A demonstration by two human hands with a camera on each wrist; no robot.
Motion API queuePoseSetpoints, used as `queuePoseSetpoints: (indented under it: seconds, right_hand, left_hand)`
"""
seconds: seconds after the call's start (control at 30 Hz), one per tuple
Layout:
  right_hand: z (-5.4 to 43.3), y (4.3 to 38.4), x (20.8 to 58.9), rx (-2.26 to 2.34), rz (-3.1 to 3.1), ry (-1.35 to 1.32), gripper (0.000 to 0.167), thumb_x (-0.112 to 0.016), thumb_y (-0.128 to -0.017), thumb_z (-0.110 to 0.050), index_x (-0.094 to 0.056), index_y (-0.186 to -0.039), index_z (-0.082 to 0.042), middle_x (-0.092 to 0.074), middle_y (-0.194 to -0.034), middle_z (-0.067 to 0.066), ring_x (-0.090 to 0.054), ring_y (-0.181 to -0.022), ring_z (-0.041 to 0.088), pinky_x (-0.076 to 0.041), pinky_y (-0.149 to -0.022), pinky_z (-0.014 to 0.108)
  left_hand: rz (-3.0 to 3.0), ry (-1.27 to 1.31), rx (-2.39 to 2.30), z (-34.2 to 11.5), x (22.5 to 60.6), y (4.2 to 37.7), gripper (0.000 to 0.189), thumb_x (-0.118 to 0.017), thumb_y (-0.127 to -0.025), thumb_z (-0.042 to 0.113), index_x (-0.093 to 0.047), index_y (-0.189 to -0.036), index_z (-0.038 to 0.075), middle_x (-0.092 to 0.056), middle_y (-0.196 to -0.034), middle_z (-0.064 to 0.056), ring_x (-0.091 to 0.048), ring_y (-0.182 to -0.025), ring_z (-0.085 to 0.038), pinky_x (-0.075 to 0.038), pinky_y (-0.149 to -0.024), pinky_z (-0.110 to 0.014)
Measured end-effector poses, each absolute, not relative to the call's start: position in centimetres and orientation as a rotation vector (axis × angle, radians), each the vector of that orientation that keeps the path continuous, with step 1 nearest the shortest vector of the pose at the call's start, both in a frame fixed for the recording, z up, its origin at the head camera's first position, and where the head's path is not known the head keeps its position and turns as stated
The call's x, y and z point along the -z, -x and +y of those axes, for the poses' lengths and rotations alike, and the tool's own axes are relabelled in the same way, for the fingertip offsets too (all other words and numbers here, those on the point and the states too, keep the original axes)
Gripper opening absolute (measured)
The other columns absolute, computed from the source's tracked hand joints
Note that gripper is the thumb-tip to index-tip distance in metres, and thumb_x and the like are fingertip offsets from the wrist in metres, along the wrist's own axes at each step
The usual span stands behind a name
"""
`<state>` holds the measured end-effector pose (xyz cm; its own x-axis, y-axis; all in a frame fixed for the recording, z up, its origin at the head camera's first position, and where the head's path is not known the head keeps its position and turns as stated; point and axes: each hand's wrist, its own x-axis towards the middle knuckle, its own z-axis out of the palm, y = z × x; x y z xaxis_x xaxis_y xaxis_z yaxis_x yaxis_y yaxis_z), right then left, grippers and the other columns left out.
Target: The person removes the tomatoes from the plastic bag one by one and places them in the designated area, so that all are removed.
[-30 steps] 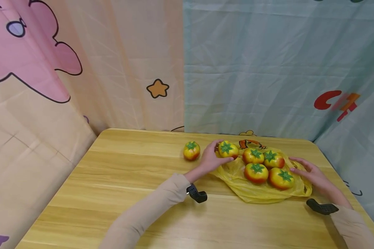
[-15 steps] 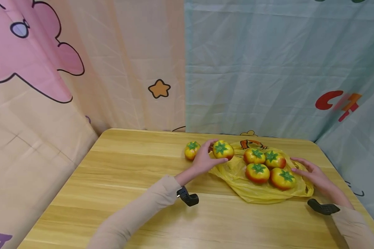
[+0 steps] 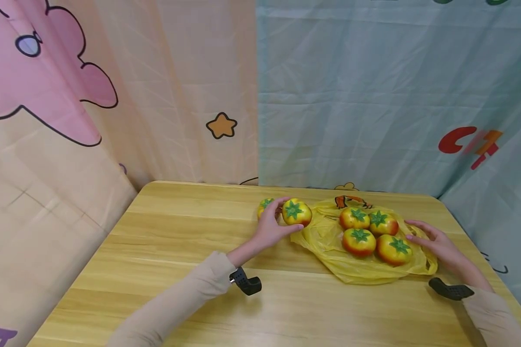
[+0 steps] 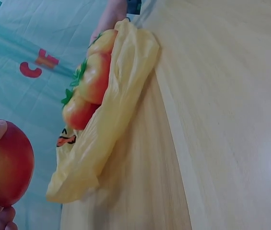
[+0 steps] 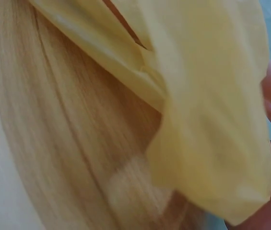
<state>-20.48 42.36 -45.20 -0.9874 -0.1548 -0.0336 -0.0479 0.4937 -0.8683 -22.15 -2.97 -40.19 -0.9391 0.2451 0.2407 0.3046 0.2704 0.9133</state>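
My left hand [image 3: 269, 230] holds a yellow-red tomato [image 3: 297, 212] with a green star-shaped top, thumb below and fingers behind it. In the left wrist view the same tomato [image 4: 8, 163] sits at the left edge between thumb and fingers. Behind that hand, a second tomato [image 3: 264, 206] stands on the table, partly hidden. Several more tomatoes [image 3: 358, 242] rest on a crumpled yellow plastic bag [image 3: 330, 255]. At the bag's right edge lies my right hand [image 3: 438, 246], its fingers extended beside the tomatoes. Yellow plastic [image 5: 212, 110] covers part of the right wrist view.
The wooden table [image 3: 191, 231] extends left and in front of the bag. Along its back edge hangs a printed curtain [image 3: 351, 96]. The bag's handle loop [image 3: 431, 262] lies near the right wrist.
My left hand has moved left with the tomato, off the bag's left edge, and now covers part of the lone tomato behind it. The right hand has stayed in place.
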Motion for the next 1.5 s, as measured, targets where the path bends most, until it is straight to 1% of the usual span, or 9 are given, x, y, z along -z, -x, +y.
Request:
queuePoseSetpoints:
  seconds: [0.13, 0.27, 0.37, 0.57, 0.73, 1.0, 1.2, 1.3, 1.5]
  right_hand:
    - [42.4, 20.5, 45.2, 1.518, 2.621, 0.184, 0.051, -0.052, -0.1, -0.026, -0.036, -0.148, -0.023, -0.034, -0.14, -0.025, -0.001, -0.145, 0.027, -0.002, -0.105, 0.074]
    - [42.4, 20.5, 45.1, 1.509, 2.622, 0.172, 0.053, -0.053, -0.099, -0.026, -0.035, -0.149, -0.019, -0.034, -0.135, -0.028, 0.002, -0.143, 0.043, -0.001, -0.104, 0.075]
    - [42.4, 20.4, 45.1, 1.499, 2.628, 0.162, 0.053, -0.053, -0.099, -0.026, -0.035, -0.149, -0.017, -0.034, -0.134, -0.028, 0.001, -0.141, 0.049, -0.001, -0.104, 0.076]
    - [42.5, 20.3, 45.0, 1.486, 2.635, 0.148, 0.053, -0.054, -0.099, -0.028, -0.036, -0.148, -0.022, -0.035, -0.139, -0.024, 0.0, -0.142, 0.046, -0.003, -0.104, 0.075]
    - [42.6, 20.3, 45.1, 1.491, 2.629, 0.145, 0.052, -0.053, -0.099, -0.027, -0.035, -0.148, -0.022, -0.034, -0.143, -0.02, -0.001, -0.142, 0.046, -0.003, -0.105, 0.075]
    - [42.6, 20.0, 44.9, 1.506, 2.617, 0.156, 0.051, -0.051, -0.1, -0.025, -0.034, -0.149, -0.021, -0.035, -0.135, -0.025, -0.003, -0.143, 0.037, -0.003, -0.105, 0.074]
    - [42.3, 20.1, 44.6, 1.487, 2.623, 0.143, 0.053, -0.053, -0.099, -0.027, -0.035, -0.148, -0.018, -0.033, -0.146, -0.014, -0.002, -0.143, 0.044, -0.005, -0.105, 0.074]
    - [42.2, 20.2, 44.7, 1.492, 2.615, 0.149, 0.055, -0.053, -0.099, -0.028, -0.034, -0.149, -0.017, -0.032, -0.148, -0.014, 0.0, -0.141, 0.05, -0.003, -0.105, 0.074]
    - [42.2, 20.3, 44.6, 1.519, 2.602, 0.16, 0.052, -0.053, -0.099, -0.027, -0.037, -0.148, -0.019, -0.034, -0.146, -0.017, 0.001, -0.14, 0.05, 0.0, -0.105, 0.074]
  left_hand:
    - [-2.467, 0.494, 1.761, -4.0, 40.0, 22.1, 0.07, -0.081, -0.077, 0.02, -0.047, -0.137, 0.011, -0.052, -0.126, -0.011, -0.052, -0.113, -0.025, -0.046, -0.1, -0.043]
    - [-2.481, 0.454, 1.702, -4.9, 39.9, 22.1, 0.07, -0.082, -0.076, 0.021, -0.048, -0.137, 0.012, -0.054, -0.126, -0.011, -0.053, -0.113, -0.026, -0.046, -0.099, -0.04]
    - [-2.462, 0.445, 1.701, -5.5, 39.9, 22.0, 0.07, -0.083, -0.074, 0.02, -0.049, -0.135, 0.011, -0.055, -0.126, -0.012, -0.053, -0.113, -0.026, -0.045, -0.099, -0.04]
    - [-2.381, 0.462, 1.713, -6.4, 39.5, 21.3, 0.069, -0.083, -0.073, 0.015, -0.05, -0.133, 0.005, -0.057, -0.125, -0.014, -0.053, -0.113, -0.029, -0.044, -0.099, -0.047]
    - [-2.335, 0.471, 1.676, -7.7, 40.5, 21.6, 0.073, -0.085, -0.071, 0.016, -0.05, -0.134, 0.004, -0.056, -0.13, -0.01, -0.054, -0.113, -0.027, -0.043, -0.101, -0.048]
    - [-2.274, 0.428, 1.632, -9.8, 40.8, 21.4, 0.074, -0.086, -0.069, 0.011, -0.051, -0.134, 0.004, -0.054, -0.133, -0.014, -0.053, -0.114, -0.031, -0.041, -0.101, -0.05]
    - [-2.303, 0.403, 1.604, -11.5, 41.3, 21.8, 0.073, -0.084, -0.071, 0.006, -0.048, -0.135, -0.003, -0.05, -0.136, -0.023, -0.05, -0.118, -0.04, -0.038, -0.103, -0.056]
    - [-2.328, 0.438, 1.558, -12.7, 41.4, 22.4, 0.073, -0.084, -0.071, 0.008, -0.049, -0.134, -0.001, -0.051, -0.135, -0.02, -0.051, -0.117, -0.037, -0.04, -0.102, -0.055]
    - [-2.373, 0.49, 1.508, -14.8, 41.4, 23.9, 0.072, -0.085, -0.072, 0.016, -0.05, -0.134, 0.004, -0.054, -0.134, -0.014, -0.053, -0.115, -0.029, -0.041, -0.103, -0.052]
